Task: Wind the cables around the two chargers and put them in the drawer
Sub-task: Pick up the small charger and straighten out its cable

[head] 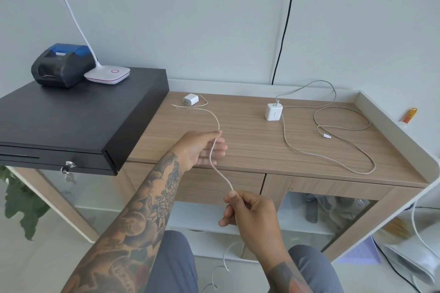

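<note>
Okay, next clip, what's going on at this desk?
A person is gathering up one charger cable. The left hand pinches it above the wooden desk's front edge, and the right hand has a grip on it lower down, with the rest trailing toward the floor. That cable runs back to the small charger lying near the black cash drawer. The larger charger stands untouched, its cable loose across the desk. Nothing is wound or put away yet.

Small charger rear-left on desk; larger charger right of it; cash drawer left of both, overlapping desk edge.
</note>
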